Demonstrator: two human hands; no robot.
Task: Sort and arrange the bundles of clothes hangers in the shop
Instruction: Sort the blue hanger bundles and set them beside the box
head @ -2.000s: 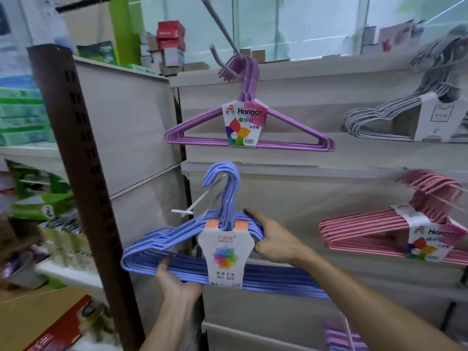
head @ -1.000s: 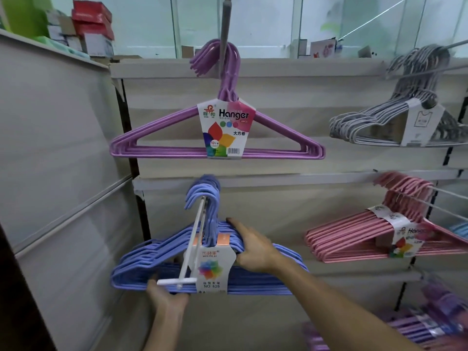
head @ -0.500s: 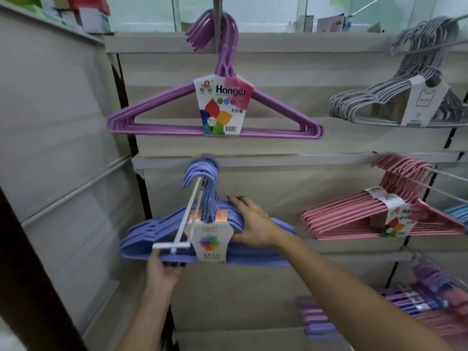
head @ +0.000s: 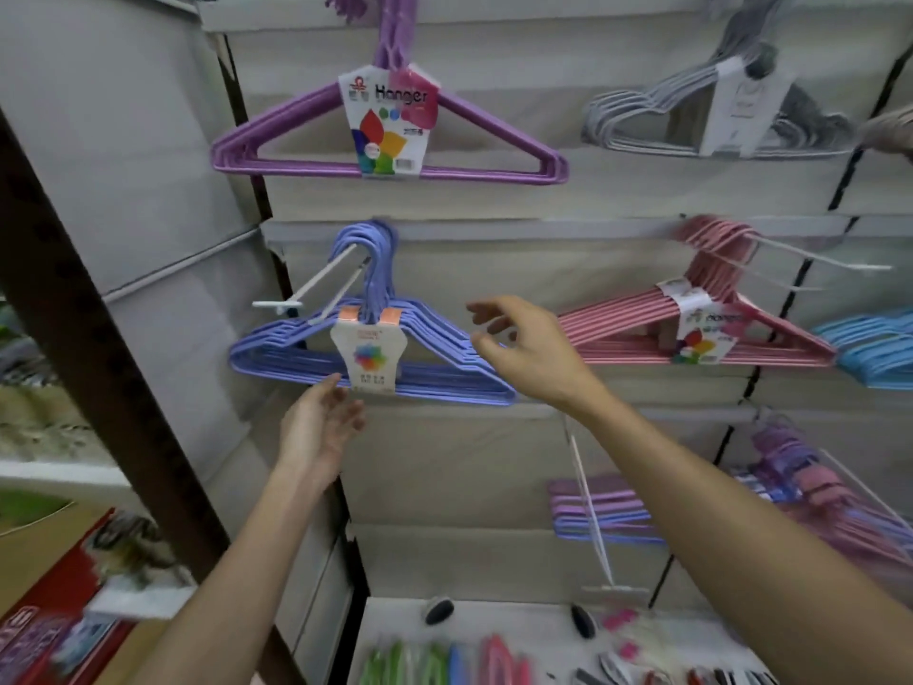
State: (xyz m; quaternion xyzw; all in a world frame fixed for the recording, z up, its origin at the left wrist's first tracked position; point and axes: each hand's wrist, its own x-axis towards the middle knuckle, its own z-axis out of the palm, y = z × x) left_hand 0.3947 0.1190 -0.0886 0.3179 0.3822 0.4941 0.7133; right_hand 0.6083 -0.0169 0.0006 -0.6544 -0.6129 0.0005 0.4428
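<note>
Head view: the bundle of purple plastic clothes hangers (head: 390,163) near the top of the wall panel carries a white card label (head: 388,126) printed "Hanger" over coloured leaf shapes; the smaller print is too blurred to read. Below it, the bundle of periwinkle-blue plastic hangers (head: 370,360) hangs by its hooks on a white wire display peg (head: 316,284), its own white card (head: 369,351) showing a rainbow flower with unreadable text. The left hand (head: 321,427) is raised palm-up, fingertips just at the blue bundle's bottom bar, its grip loose and empty. The right hand (head: 526,348) hovers by the bundle's right shoulder, fingers spread wide, holding nothing. To the right hangs a bundle of pink hangers (head: 691,333).
</note>
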